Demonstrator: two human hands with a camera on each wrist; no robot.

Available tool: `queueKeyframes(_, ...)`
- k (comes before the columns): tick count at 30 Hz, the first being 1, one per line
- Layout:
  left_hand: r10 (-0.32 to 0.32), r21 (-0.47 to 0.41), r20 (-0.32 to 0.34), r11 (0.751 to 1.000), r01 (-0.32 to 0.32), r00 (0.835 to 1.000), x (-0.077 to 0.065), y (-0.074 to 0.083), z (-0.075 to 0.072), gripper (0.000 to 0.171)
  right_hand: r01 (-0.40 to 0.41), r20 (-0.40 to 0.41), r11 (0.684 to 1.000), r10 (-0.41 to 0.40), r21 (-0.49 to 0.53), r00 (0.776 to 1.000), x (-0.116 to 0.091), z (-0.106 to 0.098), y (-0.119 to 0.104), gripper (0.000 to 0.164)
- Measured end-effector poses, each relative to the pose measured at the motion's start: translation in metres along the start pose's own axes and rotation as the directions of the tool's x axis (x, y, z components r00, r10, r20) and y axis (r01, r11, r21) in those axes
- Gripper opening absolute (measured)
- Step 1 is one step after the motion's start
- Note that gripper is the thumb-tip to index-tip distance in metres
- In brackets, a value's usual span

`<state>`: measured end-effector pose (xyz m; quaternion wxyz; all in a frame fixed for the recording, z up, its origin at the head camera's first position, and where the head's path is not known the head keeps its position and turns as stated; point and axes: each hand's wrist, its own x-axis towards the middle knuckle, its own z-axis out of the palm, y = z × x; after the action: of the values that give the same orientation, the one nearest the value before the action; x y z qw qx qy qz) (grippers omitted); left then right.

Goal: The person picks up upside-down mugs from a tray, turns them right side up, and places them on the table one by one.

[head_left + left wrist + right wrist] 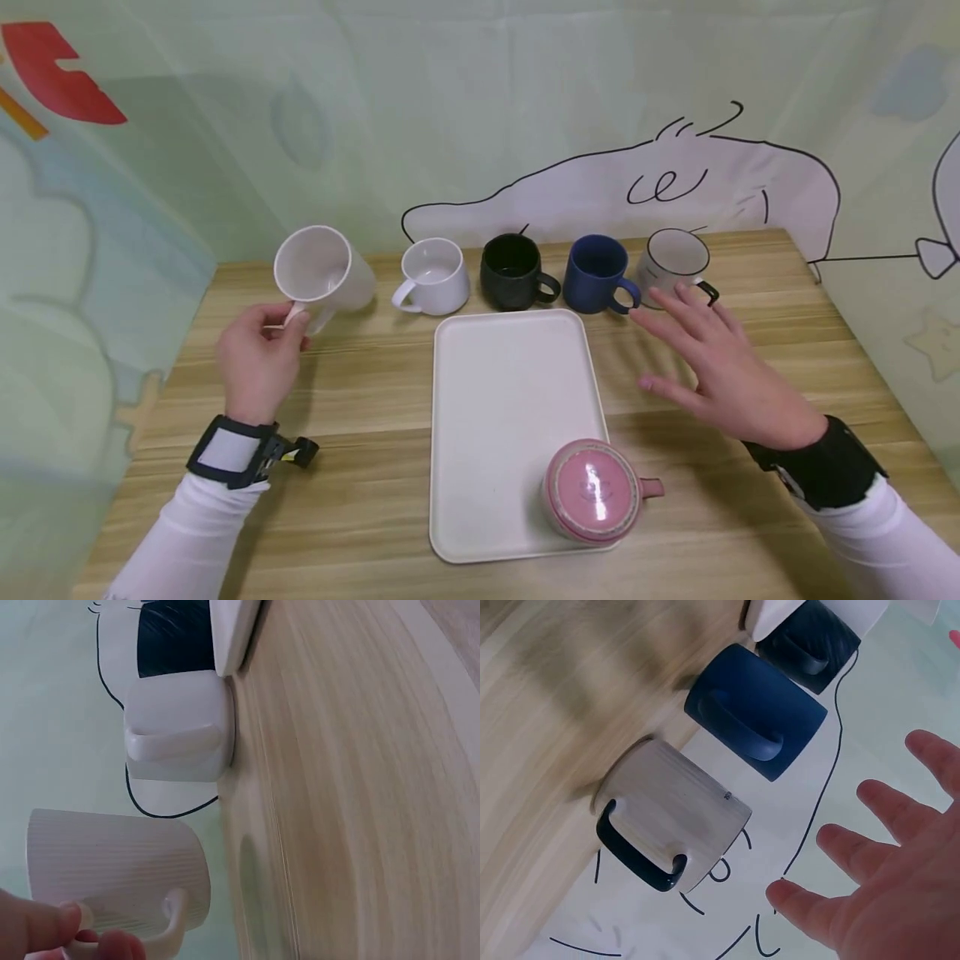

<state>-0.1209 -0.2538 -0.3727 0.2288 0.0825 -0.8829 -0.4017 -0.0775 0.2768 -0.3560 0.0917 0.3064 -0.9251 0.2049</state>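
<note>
The left hand holds the white mug by its handle, fingers pinched round it, the mug lifted off the counter and tipped with its mouth toward the camera, left of the tray; this looks like the carrying step, a mug on its way to the tray; the next move would call for turning it and lowering it onto bare tray beside the pink mug, which stands upside down at the tray's near right corner. The right hand hovers right of the tray, fingers spread and holding nothing, its tips just short of the speckled mug; behind the tray stand a small white mug, a black mug and a blue mug.
</note>
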Motion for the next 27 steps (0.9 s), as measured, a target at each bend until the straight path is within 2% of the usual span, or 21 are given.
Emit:
queueKeyframes(6,0.020,0.062,0.015,0.998,-0.020,1.000,0.006,-0.004,0.008,0.025,-0.014,0.033,0.999,0.015,-0.030,0.999,-0.004,0.006,0.000,0.085)
queueKeyframes(10,0.027,0.072,0.017,0.997,-0.028,0.999,0.008,-0.006,0.012,0.023,-0.034,0.055,0.998,0.038,-0.059,0.998,-0.006,0.010,0.000,0.087)
queueKeyframes(15,0.035,0.108,0.029,0.993,-0.038,0.999,0.010,-0.007,0.017,0.024,-0.052,0.065,0.997,0.056,-0.056,0.996,-0.009,0.013,-0.001,0.087)
queueKeyframes(27,0.015,0.142,0.055,0.990,-0.023,0.998,0.012,0.002,0.022,0.028,-0.061,0.085,0.997,0.065,-0.055,0.994,-0.012,0.019,0.000,0.086)
